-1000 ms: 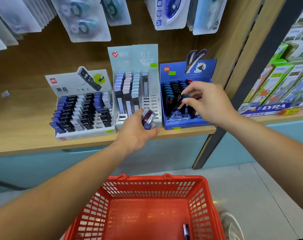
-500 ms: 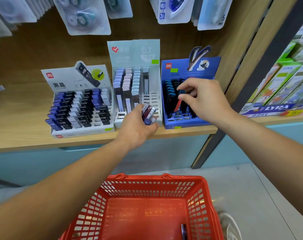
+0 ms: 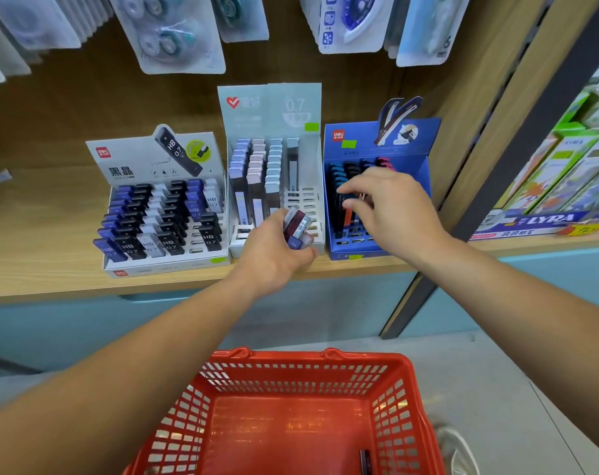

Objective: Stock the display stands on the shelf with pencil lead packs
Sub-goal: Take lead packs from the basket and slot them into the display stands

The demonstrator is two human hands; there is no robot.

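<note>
My left hand (image 3: 274, 252) grips a few lead packs (image 3: 298, 226); my right hand (image 3: 390, 214) pinches one pack (image 3: 348, 219) upright in the blue stand (image 3: 419, 174) on the wooden shelf (image 3: 51, 269), with the red basket (image 3: 291, 366) below. A second ago that pack tilted higher.

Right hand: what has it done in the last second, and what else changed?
The right hand moved down into the blue stand, pushing its pinched pack from a tilt above the slots toward one. The left hand kept gripping spare packs before the white stand; the basket stayed put.
</note>
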